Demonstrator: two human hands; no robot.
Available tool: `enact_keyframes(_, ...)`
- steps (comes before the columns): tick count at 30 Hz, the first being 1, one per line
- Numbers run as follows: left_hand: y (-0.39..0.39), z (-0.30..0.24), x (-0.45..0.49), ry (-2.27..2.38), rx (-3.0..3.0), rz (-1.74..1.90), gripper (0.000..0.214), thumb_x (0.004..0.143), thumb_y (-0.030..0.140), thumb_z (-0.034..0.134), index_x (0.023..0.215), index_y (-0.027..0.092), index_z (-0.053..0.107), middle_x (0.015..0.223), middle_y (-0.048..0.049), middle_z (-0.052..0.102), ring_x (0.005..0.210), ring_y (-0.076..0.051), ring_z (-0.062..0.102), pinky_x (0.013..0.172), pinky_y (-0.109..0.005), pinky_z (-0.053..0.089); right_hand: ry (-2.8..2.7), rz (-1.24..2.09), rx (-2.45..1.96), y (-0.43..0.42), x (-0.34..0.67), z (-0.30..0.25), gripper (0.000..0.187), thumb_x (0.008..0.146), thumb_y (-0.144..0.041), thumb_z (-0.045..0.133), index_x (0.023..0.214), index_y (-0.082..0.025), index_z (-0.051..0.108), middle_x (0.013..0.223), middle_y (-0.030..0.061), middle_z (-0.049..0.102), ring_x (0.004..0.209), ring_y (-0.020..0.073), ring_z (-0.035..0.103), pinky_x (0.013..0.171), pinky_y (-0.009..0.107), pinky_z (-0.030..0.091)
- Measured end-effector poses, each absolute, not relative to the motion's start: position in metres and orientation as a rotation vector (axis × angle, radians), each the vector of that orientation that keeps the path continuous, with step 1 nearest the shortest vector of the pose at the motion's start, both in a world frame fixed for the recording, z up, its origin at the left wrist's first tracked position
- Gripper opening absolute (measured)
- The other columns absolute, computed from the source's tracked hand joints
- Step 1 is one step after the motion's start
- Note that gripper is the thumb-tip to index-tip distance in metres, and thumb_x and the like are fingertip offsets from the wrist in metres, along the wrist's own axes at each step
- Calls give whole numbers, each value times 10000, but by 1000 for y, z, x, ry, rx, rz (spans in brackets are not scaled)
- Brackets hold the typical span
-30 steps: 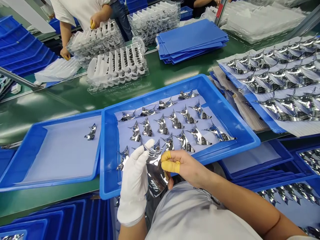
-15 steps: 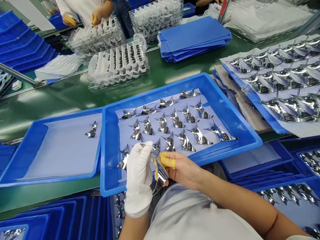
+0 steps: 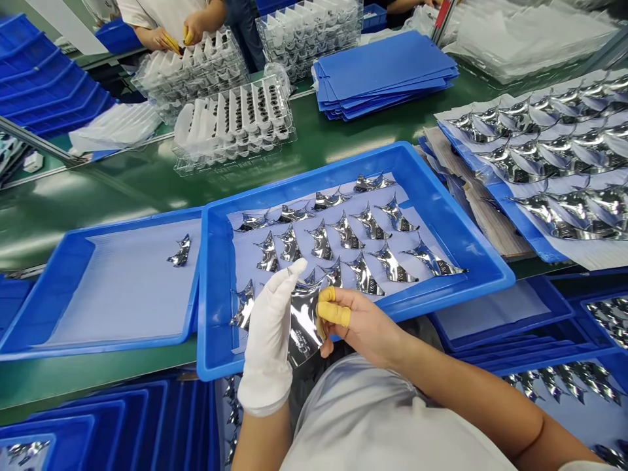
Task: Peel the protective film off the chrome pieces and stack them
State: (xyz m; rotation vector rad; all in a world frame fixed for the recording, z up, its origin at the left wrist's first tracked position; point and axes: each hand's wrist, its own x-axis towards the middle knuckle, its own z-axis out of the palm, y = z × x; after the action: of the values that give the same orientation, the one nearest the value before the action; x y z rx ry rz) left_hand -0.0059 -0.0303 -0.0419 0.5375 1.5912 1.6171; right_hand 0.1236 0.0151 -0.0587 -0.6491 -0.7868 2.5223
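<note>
My left hand (image 3: 269, 327), in a white glove, and my right hand (image 3: 357, 322), with yellow finger cots, hold one shiny silver foil piece (image 3: 303, 322) between them over the near edge of a blue tray (image 3: 216, 294). The foil piece stands spread out flat between both hands. Behind it, the tray holds several silver foil pieces (image 3: 343, 239) laid in rows on a pale sheet. Both hands pinch the held piece at its sides.
A second blue tray (image 3: 73, 261) on the left holds a single foil piece (image 3: 179, 251). More foil-filled trays (image 3: 540, 163) lie at right. Blue sheets (image 3: 383, 72) and clear blister trays (image 3: 235, 124) sit on the green belt; another person's hands (image 3: 176, 36) work far left.
The foil piece, folded edge-on half a second ago, is spread flat again between my hands. The other person's hands have come together over the blister trays.
</note>
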Motion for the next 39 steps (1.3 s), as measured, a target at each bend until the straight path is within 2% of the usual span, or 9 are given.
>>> enact_keyframes(3,-36,-47,-10,1513,501,1535,340,836,414,686,1105,214,741,955,-73,747,994,-254,705,804,-348,605,-877,2481,-631,15,125,-56,384,779,-455,793,735,-151,562,592,-45,600,497,98,629,517,207,492)
enact_keyframes(7,-41,-48,-14,1448,521,1455,413,854,373,665,1244,239,690,958,-71,749,956,-259,718,746,-339,610,-946,2436,-627,15,125,-55,364,787,-433,792,739,-150,567,603,-57,582,518,94,637,523,203,492)
enact_keyframes(11,-45,-48,-12,1386,463,1430,446,853,386,663,1279,255,666,830,-53,738,702,-227,720,542,-292,577,-992,2428,-643,16,127,-53,357,806,-422,775,727,-147,562,619,-55,593,514,94,649,523,200,490)
enact_keyframes(15,-46,-47,-8,1222,311,1366,459,847,462,650,1243,232,675,635,-19,663,376,-158,573,322,-257,444,-1014,2475,-616,17,128,-49,347,794,-410,785,725,-139,579,621,-53,600,504,109,665,501,195,485)
enact_keyframes(19,-40,-42,-6,1107,171,1318,460,848,445,638,1232,195,671,603,-5,631,343,-137,537,290,-235,411,-985,2537,-598,15,129,-46,332,753,-377,819,742,-142,585,615,-56,599,526,128,685,483,182,484)
enact_keyframes(25,-30,-39,-3,948,24,1307,305,754,346,715,997,162,729,603,6,635,383,-118,564,345,-215,467,-988,2554,-568,10,125,-46,330,770,-391,799,756,-146,577,627,-30,640,530,144,690,556,243,554)
enact_keyframes(31,-35,-46,-3,841,113,1099,407,712,579,689,650,177,683,377,-7,499,221,-152,427,208,-263,350,-970,2562,-556,9,123,-41,377,768,-455,789,736,-162,554,620,-40,611,486,138,665,453,218,511)
enact_keyframes(35,-35,-44,0,981,125,1177,390,711,553,709,819,180,740,391,12,501,222,-135,398,211,-252,313,-988,2541,-560,9,125,-39,378,787,-478,767,773,-166,553,598,-52,588,472,137,658,428,207,492)
enact_keyframes(39,-32,-40,1,1136,162,1292,425,738,507,714,1005,178,748,565,-20,624,372,-147,540,307,-256,414,-1005,2530,-547,11,126,-38,356,813,-447,752,772,-164,540,584,-53,578,454,131,644,415,196,473)
